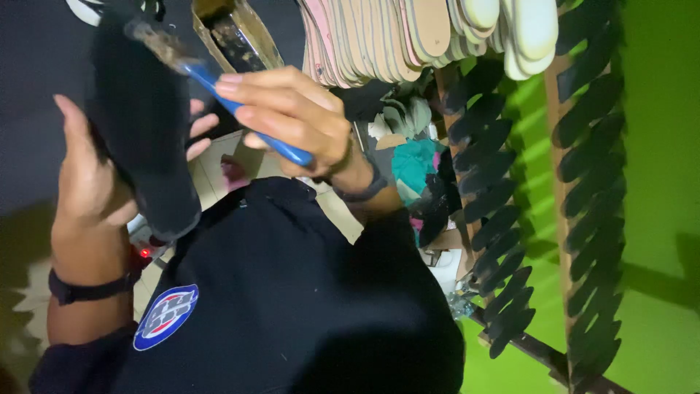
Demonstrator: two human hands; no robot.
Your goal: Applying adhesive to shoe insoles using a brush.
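Left hand (pixel 91 186) cups black sole (pixel 142 120) from behind, fingers wrapped on edges; looks light, bendy. Right hand (pixel 292 120) pinches blue brush (pixel 219 91) mid-handle, bristles touching sole top.

Matt black foam-like sole (pixel 142 124), glossy blue plastic brush handle (pixel 248 120) with grimy bristles, smooth pale insoles (pixel 430 29) far right, matt dark cloth shirt (pixel 292 292) near.
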